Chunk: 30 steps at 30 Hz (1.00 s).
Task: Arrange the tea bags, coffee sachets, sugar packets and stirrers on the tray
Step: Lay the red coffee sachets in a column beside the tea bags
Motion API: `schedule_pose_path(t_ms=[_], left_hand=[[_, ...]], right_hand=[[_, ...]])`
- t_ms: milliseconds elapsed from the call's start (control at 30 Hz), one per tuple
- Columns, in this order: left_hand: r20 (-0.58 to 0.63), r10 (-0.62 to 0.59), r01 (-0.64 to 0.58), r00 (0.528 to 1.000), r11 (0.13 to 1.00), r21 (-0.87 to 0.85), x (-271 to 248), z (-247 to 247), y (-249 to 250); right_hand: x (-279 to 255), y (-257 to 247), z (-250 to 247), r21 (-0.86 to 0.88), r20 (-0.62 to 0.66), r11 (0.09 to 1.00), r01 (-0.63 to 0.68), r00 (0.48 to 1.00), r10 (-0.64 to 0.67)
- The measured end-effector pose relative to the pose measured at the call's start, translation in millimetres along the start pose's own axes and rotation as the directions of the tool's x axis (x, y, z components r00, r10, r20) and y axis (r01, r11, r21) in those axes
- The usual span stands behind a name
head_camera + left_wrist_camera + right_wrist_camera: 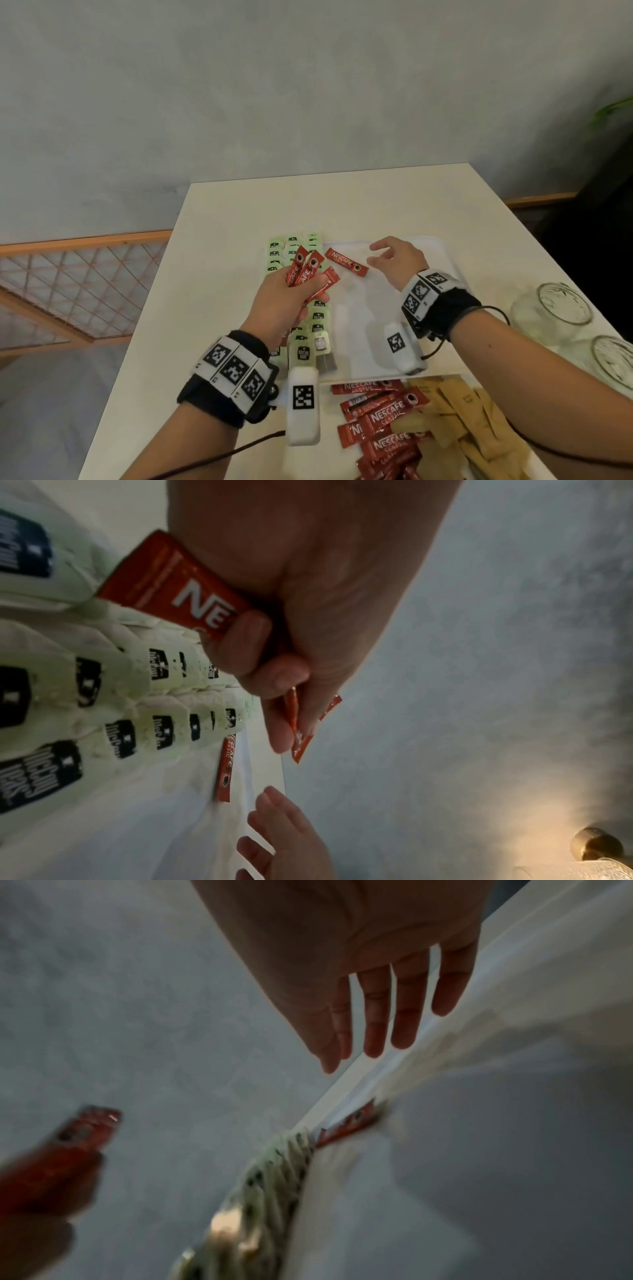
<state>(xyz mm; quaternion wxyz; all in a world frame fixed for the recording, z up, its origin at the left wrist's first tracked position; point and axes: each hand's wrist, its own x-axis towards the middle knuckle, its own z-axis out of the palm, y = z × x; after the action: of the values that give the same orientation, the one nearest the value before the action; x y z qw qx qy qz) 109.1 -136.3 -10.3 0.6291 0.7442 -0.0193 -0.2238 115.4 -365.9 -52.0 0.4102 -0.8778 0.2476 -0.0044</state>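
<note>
My left hand (291,298) grips a fan of red coffee sachets (306,270) above the rows of pale green tea bags (291,250) that line the left part of the white tray (383,342). In the left wrist view its fingers (253,639) curl round the sachets (178,588). One red coffee sachet (346,262) lies alone on the tray beside the tea bags. My right hand (394,260) hovers open just right of that sachet, fingers straight (377,1020), holding nothing. More coffee sachets (380,421) and brown sugar packets (455,421) lie heaped near the table's front.
Two clear glass jars (561,308) stand at the right edge of the white table (342,205). Beyond the table's left side is a wooden lattice screen (68,284). A grey wall rises behind. A green plant (616,109) shows at far right.
</note>
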Motion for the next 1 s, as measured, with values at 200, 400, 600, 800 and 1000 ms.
schedule_pose_path(t_ms=[200,400,600,800,1000], left_hand=[[-0.016,0.024,-0.023,1.000,1.000,0.006,-3.3,-11.2,1.2],[-0.013,-0.006,0.006,1.000,1.000,-0.006,8.1,-25.5,-0.5],[0.036,-0.050,0.050,0.998,0.998,-0.023,20.8,-30.2,0.3],[0.069,-0.016,0.015,0.998,1.000,0.021,21.0,-27.5,0.7],[0.101,0.003,-0.010,0.995,0.997,0.073,9.6,-17.4,7.5]], right_hand=[[16.7,-19.8,25.5,-0.357,0.166,0.907,0.223,0.971,-0.174],[44.8,-31.2,27.3,-0.583,0.221,0.753,0.304,0.952,-0.214],[62.8,-41.3,25.9,-0.580,0.281,0.739,0.343,0.936,-0.214],[62.3,-48.5,14.8,-0.509,0.288,0.801,0.315,0.939,-0.186],[11.3,-48.2,-7.2,-0.132,0.130,0.932,0.339,0.938,-0.322]])
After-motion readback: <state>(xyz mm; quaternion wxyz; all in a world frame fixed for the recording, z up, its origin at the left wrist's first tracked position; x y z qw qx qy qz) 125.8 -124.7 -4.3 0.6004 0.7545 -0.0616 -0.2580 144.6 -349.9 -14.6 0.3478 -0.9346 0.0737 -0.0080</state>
